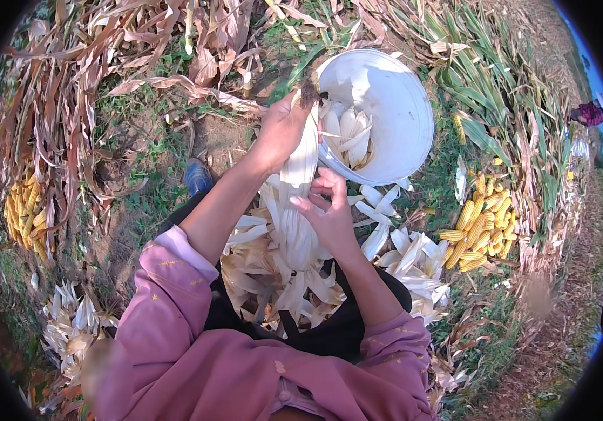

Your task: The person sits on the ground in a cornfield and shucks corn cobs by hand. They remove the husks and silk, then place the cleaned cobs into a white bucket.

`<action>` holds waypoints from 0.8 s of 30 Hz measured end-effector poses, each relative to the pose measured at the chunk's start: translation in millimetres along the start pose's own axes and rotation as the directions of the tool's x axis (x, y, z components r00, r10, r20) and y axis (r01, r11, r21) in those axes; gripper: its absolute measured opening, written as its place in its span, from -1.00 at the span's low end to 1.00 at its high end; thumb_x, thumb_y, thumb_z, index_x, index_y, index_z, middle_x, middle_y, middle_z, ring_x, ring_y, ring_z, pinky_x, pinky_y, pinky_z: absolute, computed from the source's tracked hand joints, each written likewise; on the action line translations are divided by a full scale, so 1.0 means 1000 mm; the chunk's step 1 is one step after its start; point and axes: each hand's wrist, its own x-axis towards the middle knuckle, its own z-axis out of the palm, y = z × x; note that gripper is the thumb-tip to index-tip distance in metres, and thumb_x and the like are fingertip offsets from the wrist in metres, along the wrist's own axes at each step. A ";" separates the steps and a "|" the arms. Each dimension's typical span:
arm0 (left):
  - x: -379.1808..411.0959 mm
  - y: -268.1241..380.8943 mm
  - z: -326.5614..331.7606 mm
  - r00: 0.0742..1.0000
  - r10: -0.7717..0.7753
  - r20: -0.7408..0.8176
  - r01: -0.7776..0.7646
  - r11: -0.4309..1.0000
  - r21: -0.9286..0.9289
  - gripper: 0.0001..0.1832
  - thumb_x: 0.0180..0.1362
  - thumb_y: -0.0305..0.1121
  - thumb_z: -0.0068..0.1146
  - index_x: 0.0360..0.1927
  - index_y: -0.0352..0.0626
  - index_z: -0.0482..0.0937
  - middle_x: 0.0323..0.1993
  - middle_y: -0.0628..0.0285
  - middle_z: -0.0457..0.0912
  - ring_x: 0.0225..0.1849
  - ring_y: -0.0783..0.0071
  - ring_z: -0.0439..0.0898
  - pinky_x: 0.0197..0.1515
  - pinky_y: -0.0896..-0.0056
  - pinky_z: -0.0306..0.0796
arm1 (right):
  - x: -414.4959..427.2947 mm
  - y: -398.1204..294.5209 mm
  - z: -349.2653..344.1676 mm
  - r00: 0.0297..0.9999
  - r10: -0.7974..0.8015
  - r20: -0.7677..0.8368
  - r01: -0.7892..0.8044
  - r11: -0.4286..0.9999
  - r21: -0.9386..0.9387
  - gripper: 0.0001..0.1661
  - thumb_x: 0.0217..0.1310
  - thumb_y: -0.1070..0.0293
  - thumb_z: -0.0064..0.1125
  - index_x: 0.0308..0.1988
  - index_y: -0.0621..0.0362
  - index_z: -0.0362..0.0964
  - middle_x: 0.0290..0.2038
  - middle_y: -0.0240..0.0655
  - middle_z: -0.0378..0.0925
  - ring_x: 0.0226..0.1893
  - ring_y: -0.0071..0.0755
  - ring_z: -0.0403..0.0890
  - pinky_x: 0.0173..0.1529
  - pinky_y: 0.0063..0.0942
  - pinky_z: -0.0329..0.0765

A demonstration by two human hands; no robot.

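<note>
My left hand (pixel 281 129) grips the upper part of a pale corn husk bundle (pixel 300 158), with dark brown silk (pixel 309 94) at its top. Whether a cob is inside cannot be seen. My right hand (pixel 328 202) is beside the lower part of the husk, its fingers partly bent and apart, holding nothing that shows. Just beyond my hands a white plastic bucket (pixel 401 116) leans towards me, with a few pale husks (pixel 353 134) inside. Loose husks (pixel 249 263) cover the ground and my lap between my legs.
Husked yellow corn cobs (pixel 480 223) lie piled at the right, and another cob pile (pixel 25 210) is at the far left. Dry corn stalks (pixel 59 105) lie at the upper left, greener stalks (pixel 491 84) at the upper right. A person (pixel 589 113) is far off at the right edge.
</note>
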 end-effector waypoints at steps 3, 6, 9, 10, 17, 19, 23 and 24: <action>0.005 -0.003 0.002 0.986 -0.137 -0.096 0.108 0.960 -0.258 -0.73 0.30 -0.18 -0.15 -0.21 -0.20 0.38 -0.56 0.24 0.51 -0.61 0.51 0.49 -0.53 0.47 0.41 | 0.013 0.004 0.003 0.986 -0.146 0.077 0.156 0.978 -0.139 -0.13 -0.10 0.15 0.38 0.11 0.23 0.06 -0.16 -0.20 0.48 -0.14 -0.32 0.52 -0.03 -0.44 0.43; -0.002 0.003 0.005 0.982 -0.186 -0.001 0.176 0.931 -0.319 -0.76 0.25 -0.24 -0.05 -0.18 -0.22 0.38 -0.48 0.20 0.53 -0.52 0.46 0.54 -0.43 0.45 0.46 | 0.009 -0.010 0.000 0.996 0.065 0.056 -0.060 0.994 -0.093 -0.23 -0.10 0.22 0.35 0.05 0.28 0.14 -0.16 -0.17 0.48 -0.14 -0.35 0.52 -0.04 -0.42 0.43; -0.007 -0.003 0.014 0.999 -0.049 -0.021 0.046 0.991 -0.128 -0.71 0.19 -0.27 0.05 -0.13 -0.25 0.38 -0.39 0.25 0.54 -0.39 0.57 0.53 -0.30 0.52 0.43 | 0.010 0.002 0.002 0.990 0.138 0.037 -0.139 0.990 0.034 -0.32 -0.09 0.26 0.32 0.00 0.29 0.19 -0.17 -0.18 0.48 -0.17 -0.38 0.52 -0.06 -0.43 0.43; -0.011 -0.003 0.017 1.000 -0.006 -0.010 0.005 0.999 -0.050 -0.70 0.19 -0.28 0.06 -0.11 -0.25 0.38 -0.38 0.26 0.54 -0.38 0.60 0.52 -0.28 0.54 0.42 | 0.010 0.005 0.002 0.986 0.162 0.032 -0.164 0.982 0.091 -0.35 -0.08 0.27 0.31 -0.02 0.30 0.21 -0.17 -0.19 0.48 -0.18 -0.39 0.52 -0.06 -0.43 0.44; -0.013 -0.014 0.015 1.000 0.030 -0.007 -0.030 1.000 -0.004 -0.68 0.30 -0.19 -0.16 -0.20 -0.28 0.44 -0.46 0.39 0.46 -0.42 0.71 0.36 -0.35 0.63 0.29 | 0.012 0.000 0.000 0.987 0.114 0.114 -0.139 0.960 0.243 -0.47 0.03 0.34 0.23 -0.03 0.23 0.19 -0.33 -0.38 0.44 -0.38 -0.57 0.47 -0.25 -0.55 0.43; -0.014 -0.016 0.014 0.999 0.039 -0.029 -0.040 0.998 -0.038 -0.68 0.31 -0.20 -0.20 -0.21 -0.27 0.46 -0.45 0.37 0.48 -0.42 0.70 0.38 -0.34 0.62 0.31 | 0.011 -0.005 -0.001 0.984 0.114 0.137 -0.154 0.933 0.327 -0.45 0.03 0.31 0.26 -0.03 0.22 0.19 -0.33 -0.38 0.44 -0.38 -0.57 0.48 -0.25 -0.55 0.43; -0.011 -0.020 0.009 0.998 0.042 -0.052 -0.044 0.998 -0.054 -0.68 0.31 -0.21 -0.22 -0.17 -0.26 0.47 -0.42 0.33 0.53 -0.43 0.67 0.45 -0.33 0.59 0.35 | 0.011 0.000 -0.004 0.975 0.148 0.165 -0.194 0.928 0.317 -0.30 -0.02 0.21 0.33 0.03 0.27 0.17 -0.20 -0.35 0.42 -0.25 -0.59 0.44 -0.12 -0.56 0.42; -0.011 -0.018 0.010 0.998 0.043 -0.049 -0.046 0.998 -0.052 -0.68 0.31 -0.21 -0.21 -0.17 -0.26 0.47 -0.42 0.32 0.53 -0.44 0.67 0.45 -0.34 0.59 0.36 | 0.011 0.002 -0.003 0.973 0.156 0.170 -0.205 0.921 0.331 -0.30 -0.02 0.21 0.33 0.03 0.27 0.17 -0.20 -0.35 0.42 -0.25 -0.60 0.44 -0.12 -0.56 0.43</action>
